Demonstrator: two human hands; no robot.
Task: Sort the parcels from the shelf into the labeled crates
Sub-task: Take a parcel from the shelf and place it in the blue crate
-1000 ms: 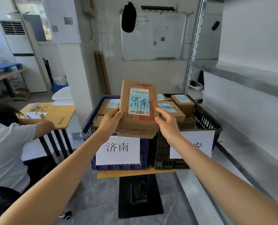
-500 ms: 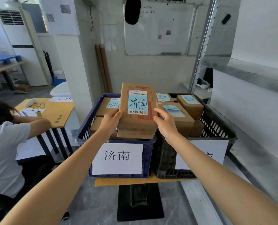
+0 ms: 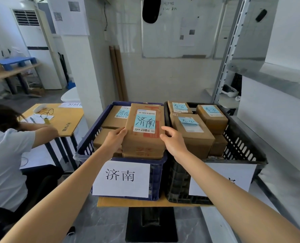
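A brown cardboard parcel (image 3: 143,142) with a blue handwritten 济南 label lies in the right half of the blue crate (image 3: 86,151), which carries a white 济南 sign. My left hand (image 3: 115,140) grips the parcel's left edge and my right hand (image 3: 173,141) grips its right edge. Other 济南 parcels (image 3: 114,118) lie beside and under it. The black crate (image 3: 242,142) to the right holds several parcels (image 3: 193,134) with a different blue label.
Both crates stand on a small yellow-topped stand (image 3: 145,202). A seated person (image 3: 7,151) leans on a yellow desk (image 3: 63,120) at the left. A grey metal shelf (image 3: 277,109) runs along the right. A white pillar (image 3: 86,71) rises behind the blue crate.
Both hands have lowered the parcel from above the crates down into the blue crate. The camera has come closer to the crates.
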